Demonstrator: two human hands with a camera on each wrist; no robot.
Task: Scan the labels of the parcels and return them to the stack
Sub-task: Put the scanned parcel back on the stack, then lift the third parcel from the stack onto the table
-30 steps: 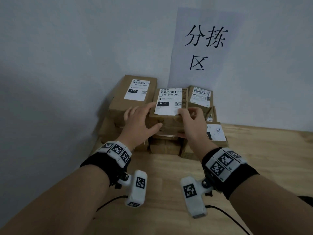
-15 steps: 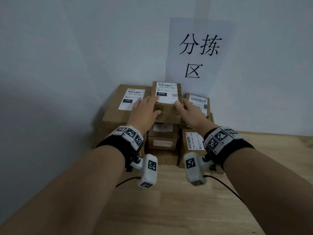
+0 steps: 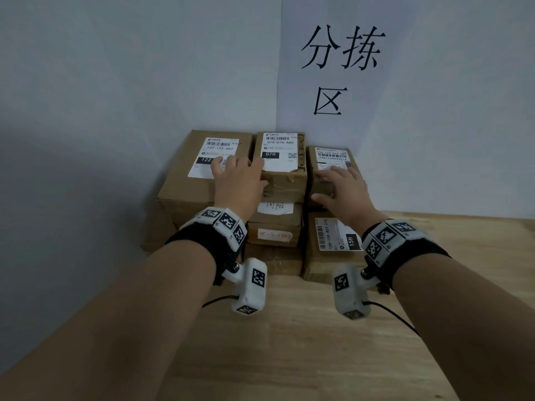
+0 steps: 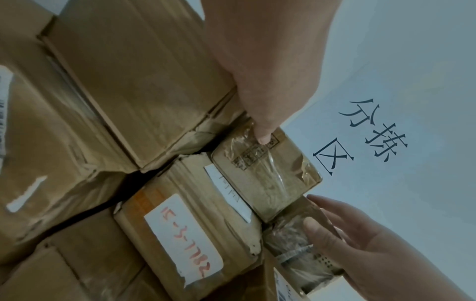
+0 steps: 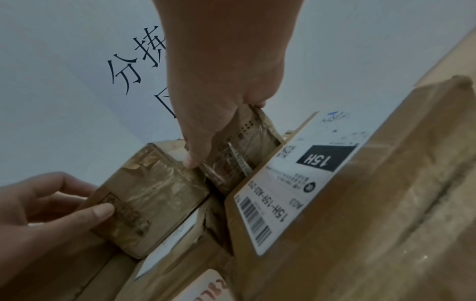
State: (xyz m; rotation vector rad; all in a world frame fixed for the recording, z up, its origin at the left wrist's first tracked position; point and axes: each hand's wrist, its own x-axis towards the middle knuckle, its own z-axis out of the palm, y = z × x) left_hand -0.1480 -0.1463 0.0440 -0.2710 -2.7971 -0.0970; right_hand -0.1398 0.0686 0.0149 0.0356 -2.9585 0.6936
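- The wooden counter (image 3: 289, 342) is bare in front of the stack (image 3: 272, 227), which stands in the wall corner.
- The 070 parcel (image 3: 285, 180) lies on top, between the 122 parcel (image 3: 185, 183) and the 15H parcel (image 3: 321, 157), touching both.
- The left hand (image 3: 240, 180) rests on it with relaxed fingers and thumb at the front face.
- The right hand (image 3: 344, 189) lies spread on the 15H parcel.
- Behind hangs a paper sign (image 3: 341, 70).

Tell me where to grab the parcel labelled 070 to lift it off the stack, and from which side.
Take the 070 parcel by its front edge and lift from the front. The 122 parcel sits close against its left side and another parcel close on its right, the wall lies behind; only the taped front face overhangs free.
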